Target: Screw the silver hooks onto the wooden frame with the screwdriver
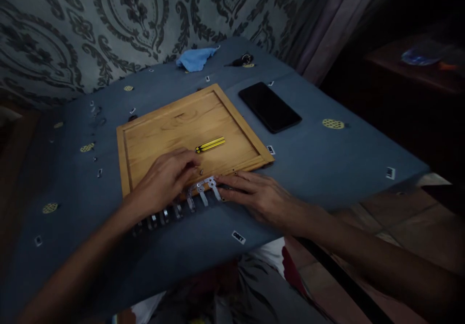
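A framed wooden panel (181,120) lies tilted across the table. Along its near edge runs a rail of clear and metallic-looking hooks (201,188), their arms sticking out past the wood. My right hand (254,193) grips the rail's right end, fingers extended on the panel's edge. My left hand (169,174) hovers over the panel's near side with its fingers curled together; what they pinch is not clear. Just beyond those fingertips is a tiny screw (201,172). A yellow-and-black tool handle (210,144) rests on the wood ahead of my left hand.
Right of the panel lies a black phone or tablet (269,107). A blue cloth (196,59) and dark keys (243,60) are at the back. Small hardware pieces (96,112) are scattered on the left of the blue tablecloth (363,154). Patterned fabric (131,19) hangs behind.
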`<state>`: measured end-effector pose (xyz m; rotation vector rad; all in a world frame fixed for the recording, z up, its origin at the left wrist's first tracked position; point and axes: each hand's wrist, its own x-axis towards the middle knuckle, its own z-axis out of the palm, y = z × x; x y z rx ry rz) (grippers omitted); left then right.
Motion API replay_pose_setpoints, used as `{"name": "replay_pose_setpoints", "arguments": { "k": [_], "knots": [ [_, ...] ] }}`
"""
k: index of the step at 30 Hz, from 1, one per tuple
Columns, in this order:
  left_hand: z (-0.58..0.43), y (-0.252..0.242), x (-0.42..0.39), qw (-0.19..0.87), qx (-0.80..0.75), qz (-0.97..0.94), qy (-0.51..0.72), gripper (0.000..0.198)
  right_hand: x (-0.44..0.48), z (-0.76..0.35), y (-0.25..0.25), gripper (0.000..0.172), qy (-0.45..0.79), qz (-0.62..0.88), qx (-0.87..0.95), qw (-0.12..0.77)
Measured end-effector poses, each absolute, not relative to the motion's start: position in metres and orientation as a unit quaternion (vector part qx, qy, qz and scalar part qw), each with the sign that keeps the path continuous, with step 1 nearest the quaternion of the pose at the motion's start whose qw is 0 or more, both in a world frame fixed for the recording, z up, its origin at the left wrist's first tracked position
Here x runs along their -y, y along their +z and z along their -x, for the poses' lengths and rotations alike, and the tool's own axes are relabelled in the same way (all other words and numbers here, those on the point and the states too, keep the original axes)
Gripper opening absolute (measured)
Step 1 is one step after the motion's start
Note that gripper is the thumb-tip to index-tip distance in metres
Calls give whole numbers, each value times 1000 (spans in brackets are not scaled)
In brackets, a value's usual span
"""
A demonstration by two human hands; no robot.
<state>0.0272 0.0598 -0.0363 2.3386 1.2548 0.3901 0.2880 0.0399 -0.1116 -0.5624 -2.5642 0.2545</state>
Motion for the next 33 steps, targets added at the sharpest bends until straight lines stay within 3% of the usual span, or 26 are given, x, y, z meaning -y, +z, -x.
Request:
{"name": "replay_pose_setpoints", "arguments": {
  "k": [14, 25, 33],
  "knots": [
    [-37, -37, -66, 41, -370, -927, -36, 22, -40, -288, -114, 58, 98, 207, 943, 240],
    [-34, -31, -71, 2, -281, -956, -80, 5, -40, -287, -110, 54, 89, 205, 942, 252],
    [-28, -39, -68, -89, -229, -967, -64, 13, -40, -286, -109, 51, 87, 212, 941, 249]
  ]
}}
